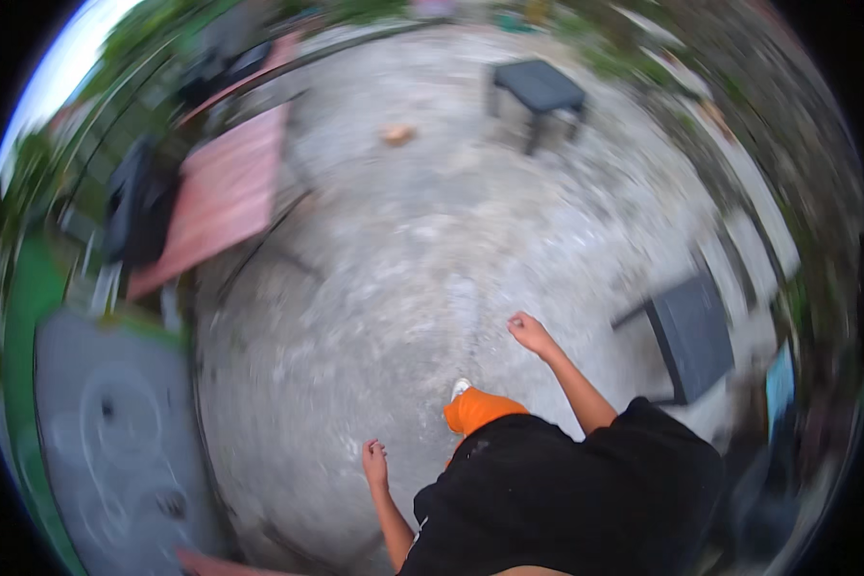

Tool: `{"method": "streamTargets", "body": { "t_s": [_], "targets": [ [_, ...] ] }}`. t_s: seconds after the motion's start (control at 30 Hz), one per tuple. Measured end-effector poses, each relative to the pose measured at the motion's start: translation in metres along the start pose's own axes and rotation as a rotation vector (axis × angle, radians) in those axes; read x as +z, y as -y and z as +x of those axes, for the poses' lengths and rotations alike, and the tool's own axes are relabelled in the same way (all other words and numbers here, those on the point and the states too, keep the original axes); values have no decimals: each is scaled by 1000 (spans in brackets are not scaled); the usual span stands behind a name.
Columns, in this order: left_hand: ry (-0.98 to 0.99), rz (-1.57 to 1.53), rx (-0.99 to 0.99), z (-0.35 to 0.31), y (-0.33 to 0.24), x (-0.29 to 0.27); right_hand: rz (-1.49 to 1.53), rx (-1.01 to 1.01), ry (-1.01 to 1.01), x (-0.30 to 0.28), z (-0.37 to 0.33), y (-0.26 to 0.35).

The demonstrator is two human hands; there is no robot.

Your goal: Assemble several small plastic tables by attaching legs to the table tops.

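Note:
My left hand (375, 465) hangs low over the grey concrete floor (355, 336), its fingers slightly bent and a little apart, with nothing in it. Farther forward, to the right, my right hand (528, 331) is loosely curled closed, and no object shows in it. Neither hand touches anything. Between my forearms are my black shirt (566, 490), an orange trouser leg (480, 411) and one light shoe (461, 386). Nearest to my right hand is a dark grey stool (691, 336), standing apart from it. The picture is smeared by motion toward its rim.
A pinkish-red table (230, 187) stands at the left, with a dark chair-like object (139, 206) beyond its edge. Below it lies a grey panel (115, 442) with white curved marks. Another dark stool (538, 86) and a small orange-brown lump (397, 134) are ahead.

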State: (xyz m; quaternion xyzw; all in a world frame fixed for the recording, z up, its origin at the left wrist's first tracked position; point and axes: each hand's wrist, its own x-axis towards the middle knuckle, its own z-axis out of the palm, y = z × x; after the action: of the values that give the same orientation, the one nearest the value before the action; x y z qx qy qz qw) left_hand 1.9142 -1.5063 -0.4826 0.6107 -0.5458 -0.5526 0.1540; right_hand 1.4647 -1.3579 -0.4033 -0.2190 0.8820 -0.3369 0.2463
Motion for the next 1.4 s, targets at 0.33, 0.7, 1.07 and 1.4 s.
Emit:
{"method": "streamTargets", "body": {
  "t_s": [0.33, 0.7, 1.07, 1.4],
  "targets": [
    [960, 893, 789, 140, -227, 202, 379, 415, -482, -38, -167, -95],
    [1420, 959, 305, -3, -153, 439, 997, 903, -1263, -32, -410, -269],
    [922, 410, -65, -249, 3, 807, 929, 752, -1181, -267, -325, -717],
    [950, -199, 11, -328, 41, 954, 1374, 408, -1173, -319, -222, -763]
  ]
}}
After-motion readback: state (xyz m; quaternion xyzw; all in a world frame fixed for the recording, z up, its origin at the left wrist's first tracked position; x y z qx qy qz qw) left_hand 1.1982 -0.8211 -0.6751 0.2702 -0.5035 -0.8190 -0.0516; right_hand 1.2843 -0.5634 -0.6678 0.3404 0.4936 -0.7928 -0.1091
